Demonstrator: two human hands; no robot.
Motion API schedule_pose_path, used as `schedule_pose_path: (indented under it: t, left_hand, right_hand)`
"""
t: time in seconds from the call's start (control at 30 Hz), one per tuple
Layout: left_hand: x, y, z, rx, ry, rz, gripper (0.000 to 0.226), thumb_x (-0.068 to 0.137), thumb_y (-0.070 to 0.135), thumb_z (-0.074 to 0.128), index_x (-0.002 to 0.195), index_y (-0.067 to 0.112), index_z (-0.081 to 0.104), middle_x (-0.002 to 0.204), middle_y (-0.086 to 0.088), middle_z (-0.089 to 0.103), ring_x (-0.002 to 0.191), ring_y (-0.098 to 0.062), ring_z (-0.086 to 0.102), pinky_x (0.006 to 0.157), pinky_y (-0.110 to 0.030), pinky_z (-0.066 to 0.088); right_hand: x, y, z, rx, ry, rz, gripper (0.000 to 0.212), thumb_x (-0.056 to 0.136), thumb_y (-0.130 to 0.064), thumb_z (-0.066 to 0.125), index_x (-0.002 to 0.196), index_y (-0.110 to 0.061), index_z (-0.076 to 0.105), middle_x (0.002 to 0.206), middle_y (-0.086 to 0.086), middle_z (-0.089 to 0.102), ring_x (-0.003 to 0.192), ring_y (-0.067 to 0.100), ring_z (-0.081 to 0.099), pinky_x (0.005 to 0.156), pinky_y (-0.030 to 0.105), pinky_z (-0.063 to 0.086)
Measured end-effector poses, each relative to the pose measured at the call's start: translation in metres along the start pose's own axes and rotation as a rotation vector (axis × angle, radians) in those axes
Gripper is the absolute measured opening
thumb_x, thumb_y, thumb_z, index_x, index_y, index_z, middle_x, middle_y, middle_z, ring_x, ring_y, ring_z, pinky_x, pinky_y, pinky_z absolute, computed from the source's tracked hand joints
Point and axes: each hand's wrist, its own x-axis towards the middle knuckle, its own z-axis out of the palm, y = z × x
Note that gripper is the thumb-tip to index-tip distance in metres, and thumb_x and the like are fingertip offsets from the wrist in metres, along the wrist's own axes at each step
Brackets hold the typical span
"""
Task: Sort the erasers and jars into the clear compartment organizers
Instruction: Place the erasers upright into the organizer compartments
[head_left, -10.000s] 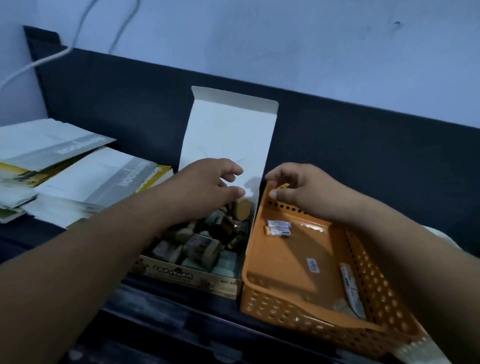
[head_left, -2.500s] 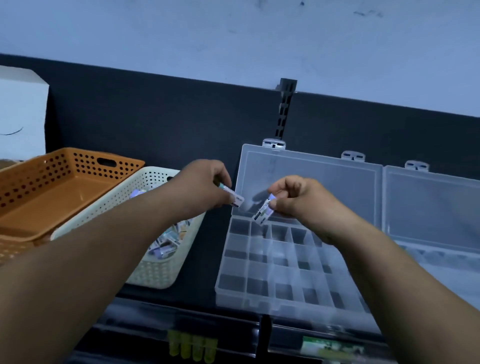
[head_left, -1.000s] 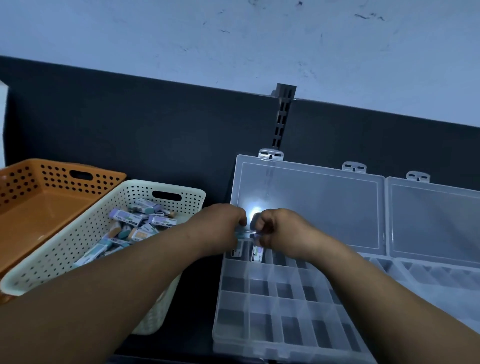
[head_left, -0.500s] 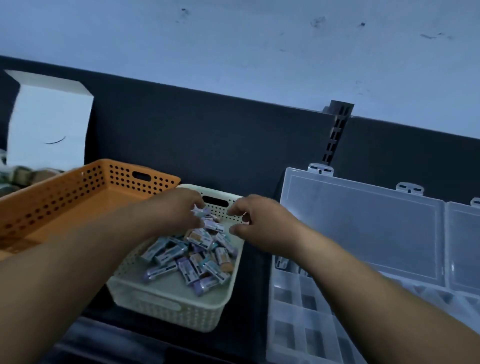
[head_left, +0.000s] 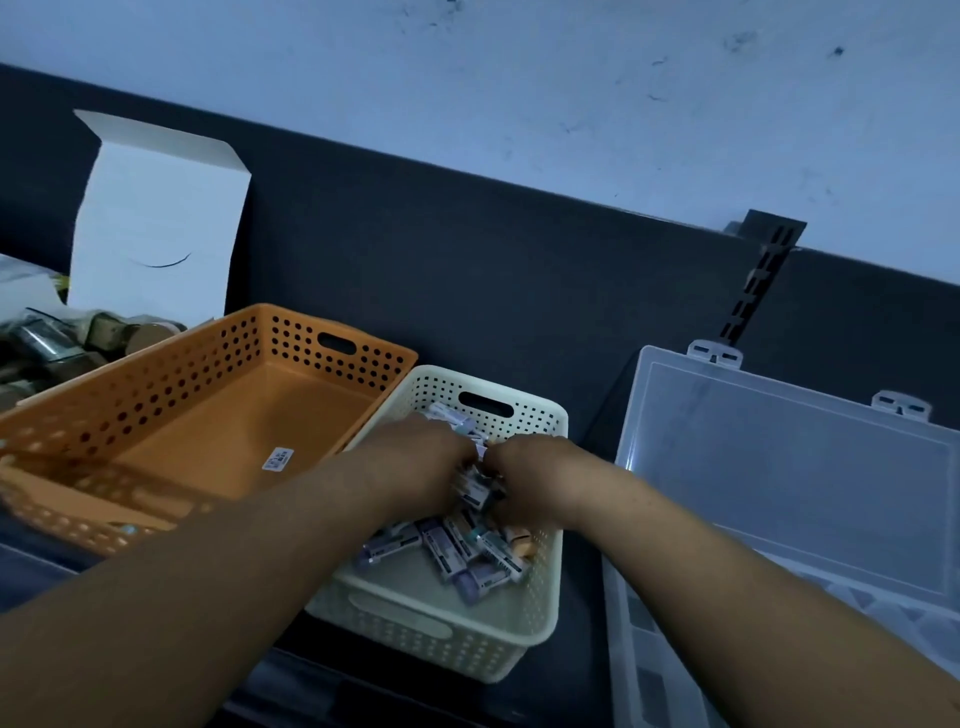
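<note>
A cream perforated basket (head_left: 540, 608) in the middle holds several small wrapped erasers (head_left: 462, 551). Both hands are down inside it, side by side over the pile. My left hand (head_left: 415, 467) has its fingers curled into the erasers, and my right hand (head_left: 530, 478) is closed against them too; an eraser (head_left: 475, 491) shows between the two hands, but what each finger grips is hidden. A clear compartment organizer (head_left: 779, 467) lies open at the right, its lid raised against the dark back panel. Small jars (head_left: 47, 348) fill an open cardboard box at the far left.
An orange perforated basket (head_left: 156, 395) stands left of the cream one, with only a label sticker on its floor. The box's white flap (head_left: 156, 223) stands upright behind it. A dark panel and a slotted metal rail (head_left: 758, 280) back the shelf.
Both hands have left the organizer and moved left into the cream basket, sinking deeper among the erasers in the last half second. The view has swung left.
</note>
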Motion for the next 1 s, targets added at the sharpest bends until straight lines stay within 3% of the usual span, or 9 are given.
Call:
schedule_pose_path:
  t: [0.13, 0.27, 0.4, 0.47, 0.57, 0.7, 0.77, 0.87, 1.0]
  left_hand:
    - [0.0, -0.001, 0.0, -0.083, 0.06, -0.001, 0.029, 0.082, 0.026, 0.064, 0.111, 0.03, 0.065, 0.106, 0.0, 0.066, 0.097, -0.021, 0.059, 0.079, -0.035, 0.051]
    - [0.0, -0.002, -0.004, -0.163, 0.053, -0.047, 0.02, 0.082, 0.026, 0.067, 0.102, 0.022, 0.067, 0.104, -0.002, 0.064, 0.094, -0.022, 0.059, 0.081, -0.036, 0.051]
    - [-0.002, -0.005, -0.011, -0.306, 0.079, -0.087, 0.011, 0.083, 0.024, 0.07, 0.093, 0.022, 0.067, 0.095, 0.003, 0.061, 0.087, -0.017, 0.058, 0.064, -0.025, 0.044]
    - [-0.004, -0.005, -0.017, -0.433, 0.11, -0.099, 0.004, 0.084, 0.021, 0.07, 0.087, 0.022, 0.067, 0.088, 0.003, 0.063, 0.075, -0.015, 0.059, 0.06, -0.027, 0.046]
    - [-0.008, -0.001, -0.032, -0.601, 0.125, -0.092, 0.008, 0.089, 0.019, 0.064, 0.094, 0.021, 0.07, 0.083, 0.003, 0.065, 0.059, -0.009, 0.053, 0.051, -0.022, 0.042]
    - [-0.012, 0.014, -0.054, -0.772, 0.192, -0.059, 0.012, 0.087, 0.021, 0.067, 0.099, 0.024, 0.067, 0.085, 0.002, 0.065, 0.074, -0.013, 0.061, 0.068, -0.03, 0.052]
    - [-0.012, 0.027, -0.059, -0.82, 0.225, -0.036, 0.015, 0.082, 0.021, 0.073, 0.094, 0.022, 0.064, 0.081, -0.001, 0.064, 0.07, -0.013, 0.06, 0.067, -0.032, 0.051]
    - [-0.006, 0.056, -0.064, -0.898, 0.223, -0.011, 0.011, 0.082, 0.014, 0.072, 0.088, 0.017, 0.063, 0.075, -0.01, 0.065, 0.064, -0.015, 0.06, 0.067, -0.036, 0.054]
    - [0.012, 0.098, -0.063, -1.047, 0.217, 0.0, 0.011, 0.089, 0.003, 0.06, 0.091, 0.013, 0.065, 0.065, -0.003, 0.061, 0.064, -0.016, 0.061, 0.072, -0.033, 0.056]
  right_hand:
    - [-0.001, -0.001, 0.0, 0.127, 0.046, -0.01, 0.025, 0.084, -0.019, 0.064, 0.109, -0.021, 0.059, 0.101, 0.001, 0.065, 0.091, 0.022, 0.061, 0.074, 0.032, 0.052]
    - [0.004, -0.002, 0.006, 0.103, 0.084, 0.036, 0.026, 0.088, -0.021, 0.058, 0.113, -0.018, 0.059, 0.104, 0.003, 0.064, 0.093, 0.025, 0.061, 0.075, 0.033, 0.052]
    - [0.01, 0.001, 0.008, 0.161, 0.124, 0.05, 0.005, 0.089, -0.016, 0.055, 0.091, -0.019, 0.057, 0.089, 0.002, 0.059, 0.084, 0.024, 0.058, 0.064, 0.03, 0.044]
    - [0.006, 0.009, 0.003, 0.339, 0.19, 0.06, 0.005, 0.088, -0.016, 0.057, 0.086, -0.02, 0.056, 0.09, 0.002, 0.061, 0.084, 0.023, 0.059, 0.068, 0.033, 0.048]
    - [-0.01, 0.026, -0.007, 0.719, 0.324, 0.115, 0.009, 0.085, -0.009, 0.063, 0.086, -0.017, 0.059, 0.092, 0.006, 0.066, 0.081, 0.02, 0.061, 0.073, 0.037, 0.052]
    - [-0.038, 0.043, -0.009, 1.156, 0.446, 0.155, 0.023, 0.077, 0.011, 0.065, 0.075, -0.01, 0.056, 0.075, 0.017, 0.06, 0.071, 0.026, 0.057, 0.07, 0.041, 0.049]
    - [-0.052, 0.052, -0.006, 1.346, 0.45, 0.171, 0.027, 0.079, 0.016, 0.061, 0.071, -0.008, 0.05, 0.068, 0.019, 0.058, 0.066, 0.028, 0.058, 0.067, 0.039, 0.05]
    - [-0.077, 0.072, 0.001, 1.544, 0.44, 0.221, 0.03, 0.084, 0.009, 0.061, 0.068, -0.011, 0.046, 0.06, 0.011, 0.061, 0.06, 0.023, 0.061, 0.063, 0.032, 0.05]
    - [-0.108, 0.107, 0.015, 1.66, 0.5, 0.262, 0.022, 0.089, 0.0, 0.058, 0.074, -0.015, 0.055, 0.065, 0.002, 0.056, 0.059, 0.013, 0.049, 0.057, 0.025, 0.04]
